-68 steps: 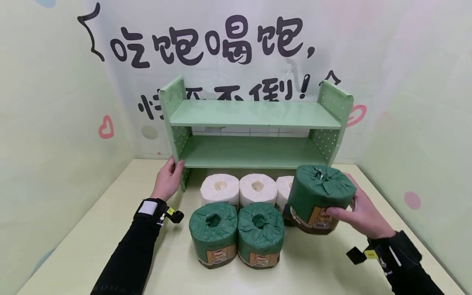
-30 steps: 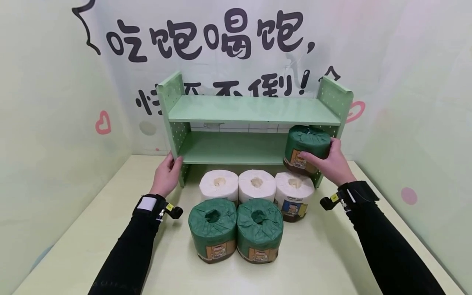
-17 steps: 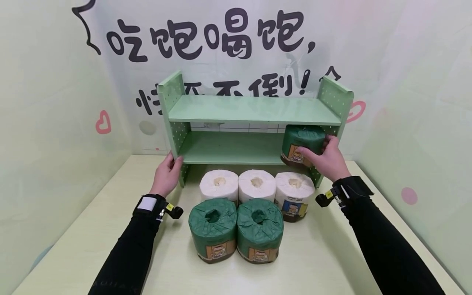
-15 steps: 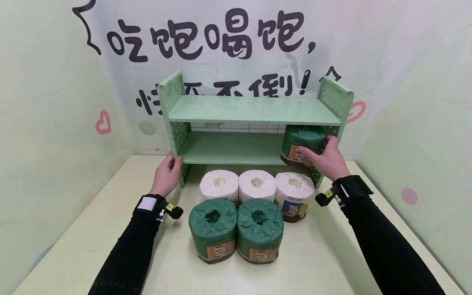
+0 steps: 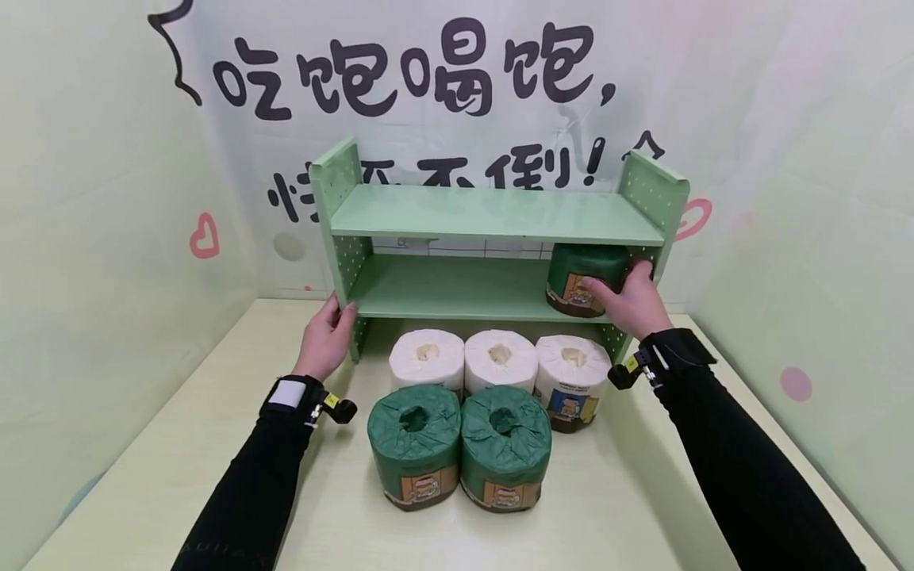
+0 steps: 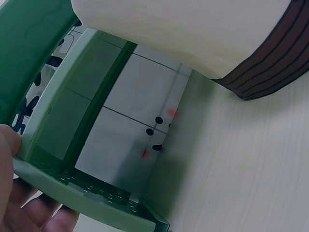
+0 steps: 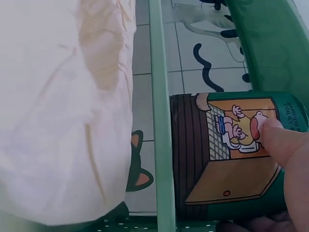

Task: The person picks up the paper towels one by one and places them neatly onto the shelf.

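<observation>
My right hand point(image 5: 631, 301) holds a green-wrapped toilet roll point(image 5: 571, 281) at the right end of the green rack's point(image 5: 457, 287) middle shelf. In the right wrist view the thumb lies on the roll's printed label point(image 7: 241, 150), and its base is at the shelf's front edge point(image 7: 161, 121). The top of this roll is hidden under the upper shelf. My left hand point(image 5: 324, 339) grips the rack's left side panel, thumb in front; in the left wrist view its fingers point(image 6: 48, 217) curl beneath the panel's edge point(image 6: 87, 203).
Two green toilet rolls point(image 5: 414, 444) stand side by side on the table point(image 5: 607, 507). Behind them, three white rolls point(image 5: 500, 357) line up before the rack's lower opening. A printed cloth point(image 5: 457, 71) hangs behind, and pale walls point(image 5: 807, 238) flank both sides.
My right hand has carried the green toilet roll from above the table's right side up and left onto the middle shelf, then slightly deeper in. The left hand has kept its grip on the rack.
</observation>
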A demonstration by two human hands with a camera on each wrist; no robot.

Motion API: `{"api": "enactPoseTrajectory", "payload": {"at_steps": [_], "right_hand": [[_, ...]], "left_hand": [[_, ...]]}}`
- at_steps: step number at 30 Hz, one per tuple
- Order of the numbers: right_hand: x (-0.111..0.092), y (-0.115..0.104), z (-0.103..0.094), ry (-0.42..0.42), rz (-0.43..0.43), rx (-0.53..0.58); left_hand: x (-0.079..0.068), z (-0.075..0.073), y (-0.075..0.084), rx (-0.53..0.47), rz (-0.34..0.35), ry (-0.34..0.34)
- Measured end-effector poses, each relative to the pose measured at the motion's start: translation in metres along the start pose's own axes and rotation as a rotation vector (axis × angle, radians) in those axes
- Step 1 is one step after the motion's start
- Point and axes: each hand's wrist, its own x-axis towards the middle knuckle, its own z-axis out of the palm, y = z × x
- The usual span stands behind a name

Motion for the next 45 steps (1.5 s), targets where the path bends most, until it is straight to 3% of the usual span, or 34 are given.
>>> {"api": "enactPoseTrajectory", "payload": {"at_steps": [11,28,36,45], "right_hand": [[0.007,0.004,0.001,0.011,0.008,-0.113],[0.006,0.009,0.003,-0.033,-0.013,0.015],[-0.007,0.005,0.001,-0.054,-0.017,0.123],[-0.036,-0.004,-0.004,-0.049,-0.02,0.187]], "left_hand": [[0.0,0.001,0.001,-0.005,-0.007,-0.003],[-0.001,0.0,-0.001,0.008,-0.006,0.002],[-0.002,0.0,0.0,-0.014,-0.017,-0.004],[-0.002,0.0,0.0,0.0,-0.009,0.002]]}}
